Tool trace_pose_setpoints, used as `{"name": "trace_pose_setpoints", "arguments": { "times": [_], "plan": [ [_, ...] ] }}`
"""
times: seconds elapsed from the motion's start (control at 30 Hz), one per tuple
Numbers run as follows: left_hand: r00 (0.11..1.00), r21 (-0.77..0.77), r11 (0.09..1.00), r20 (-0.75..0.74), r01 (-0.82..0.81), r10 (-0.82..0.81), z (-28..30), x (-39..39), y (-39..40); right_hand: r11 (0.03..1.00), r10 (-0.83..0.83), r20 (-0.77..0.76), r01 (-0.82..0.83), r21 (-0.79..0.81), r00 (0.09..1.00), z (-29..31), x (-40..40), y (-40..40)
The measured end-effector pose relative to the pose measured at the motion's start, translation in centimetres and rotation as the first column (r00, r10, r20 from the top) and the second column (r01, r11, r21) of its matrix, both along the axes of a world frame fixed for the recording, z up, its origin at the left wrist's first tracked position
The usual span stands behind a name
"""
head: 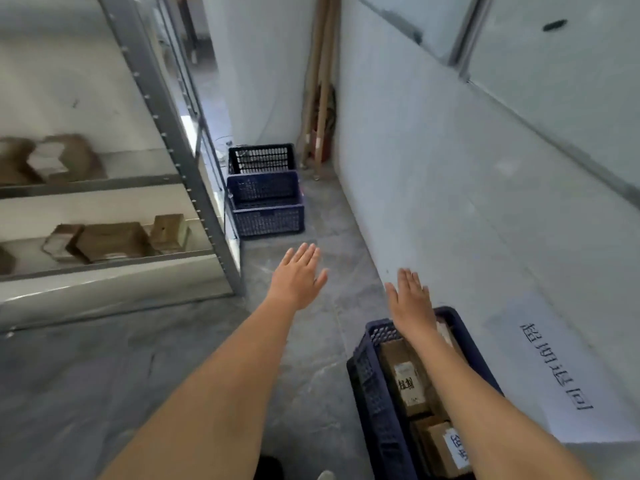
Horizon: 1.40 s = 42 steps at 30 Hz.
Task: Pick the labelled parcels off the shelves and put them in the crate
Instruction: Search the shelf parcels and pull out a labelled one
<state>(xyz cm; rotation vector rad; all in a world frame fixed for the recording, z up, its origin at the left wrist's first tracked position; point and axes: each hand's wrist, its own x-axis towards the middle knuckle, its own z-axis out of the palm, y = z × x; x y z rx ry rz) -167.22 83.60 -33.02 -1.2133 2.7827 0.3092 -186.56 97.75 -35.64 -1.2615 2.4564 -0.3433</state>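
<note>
A dark blue crate point(367, 386) stands on the floor at the lower right, with brown labelled parcels point(408, 386) inside it. My right hand point(410, 299) hovers flat above the crate's far end, fingers apart, holding nothing. My left hand point(299, 277) is stretched out over the bare floor, palm down and empty. On the left, a grey metal shelf unit point(194, 174) carries more brown parcels: a group on the lower shelf point(110, 240) and a blurred group on the shelf above point(59, 161).
Two more crates stand ahead beside the shelf post, a blue one point(266, 209) and a black one point(261, 157) behind it. A white wall point(450, 168) runs along the right, with a paper sign point(554, 368) on it. Wooden poles point(320, 81) lean in the far corner.
</note>
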Motion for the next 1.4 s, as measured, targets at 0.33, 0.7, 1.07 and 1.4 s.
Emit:
{"name": "trace_pose_setpoints", "arguments": {
  "times": [0.33, 0.7, 1.07, 1.4],
  "plan": [
    [0.975, -0.041, 0.974, -0.010, -0.224, 0.223, 2.6, 19.9, -7.4, 0.966, 0.252, -0.011, -0.252, -0.051, 0.968, 1.6, 18.1, -14.1],
    [0.870, -0.029, 0.870, -0.037, -0.492, 0.491, 1.6, 44.4, -13.3, 0.857, 0.511, -0.002, -0.510, -0.067, 0.859, 0.0, 39.4, -24.3],
    [0.762, 0.023, 0.762, -0.022, -0.647, 0.647, -1.3, 56.5, -23.9, 0.764, 0.645, 0.009, -0.644, -0.024, 0.764, -3.0, 51.2, -38.8],
    [0.762, 0.137, 0.762, -0.070, -0.632, 0.644, -3.9, 60.7, -35.5, 0.716, 0.690, 0.087, -0.695, 0.068, 0.719, -6.7, 57.1, -50.4]
  ]
}}
